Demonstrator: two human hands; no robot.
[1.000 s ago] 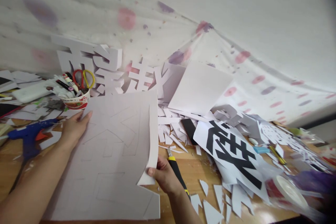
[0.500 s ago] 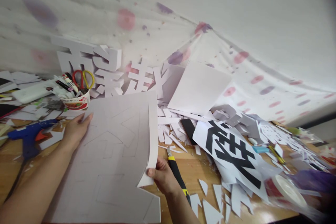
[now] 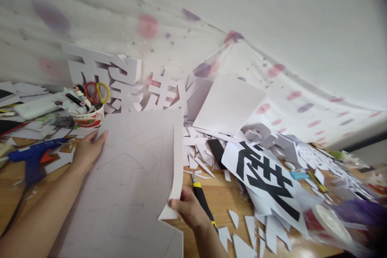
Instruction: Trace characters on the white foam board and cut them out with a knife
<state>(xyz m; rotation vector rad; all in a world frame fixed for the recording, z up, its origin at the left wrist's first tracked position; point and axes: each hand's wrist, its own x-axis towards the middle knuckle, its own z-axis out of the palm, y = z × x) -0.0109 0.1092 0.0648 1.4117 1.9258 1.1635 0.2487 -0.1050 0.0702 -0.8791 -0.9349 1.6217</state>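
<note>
A large white foam board (image 3: 127, 189) with faint pencil outlines is held up in front of me, tilted. My left hand (image 3: 89, 149) grips its upper left edge, thumb on the front and fingers partly hidden. Along the right side, a narrow strip (image 3: 178, 149) is cut free from the board for much of its length and still joined at the top. My right hand (image 3: 190, 207) pinches the strip's lower end between thumb and fingers. Just right of that hand lies a black and yellow utility knife (image 3: 204, 201) on the wooden table (image 3: 223, 187).
A blue glue gun (image 3: 34, 159) lies at left, near a tub (image 3: 89, 119) of pens and scissors. White cut-out characters (image 3: 127, 88) stand behind. At right are a paper with a black character (image 3: 269, 177), a tape roll (image 3: 331, 225) and scattered offcuts (image 3: 242, 246).
My view has shifted slightly, and the board sits a little lower in it. Both hands keep the same holds on board and strip.
</note>
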